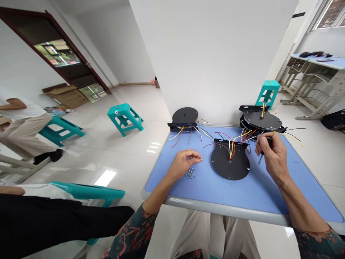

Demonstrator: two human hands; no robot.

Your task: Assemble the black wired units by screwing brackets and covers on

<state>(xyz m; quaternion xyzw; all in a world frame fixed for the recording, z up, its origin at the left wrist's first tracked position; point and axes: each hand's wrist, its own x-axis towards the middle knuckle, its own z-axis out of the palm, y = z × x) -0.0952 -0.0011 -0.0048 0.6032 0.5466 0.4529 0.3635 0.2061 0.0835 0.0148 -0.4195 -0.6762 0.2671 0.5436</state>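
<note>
Pinched between the thumb and forefinger of my left hand [185, 163] is a small shiny screw [201, 160]. Just below that hand lies a loose pile of small screws [190, 173] on the blue tabletop. My right hand [273, 153] is wrapped round the black handle of a screwdriver [260, 159], its shaft slanting down to the left. Between the hands a black round plate [230, 163] with a slotted bracket edge lies flat. Red, yellow, white and black wires [231, 147] come out of its middle, and a few screws show near its rim.
A black disc unit with wires [184, 118] stands at the table's back left; several more [261, 118] are stacked back right. The blue table [172, 194] meets a white wall. Green stools [125, 117] stand on the floor. Other people sit at left, one in black trousers [54, 223] close by.
</note>
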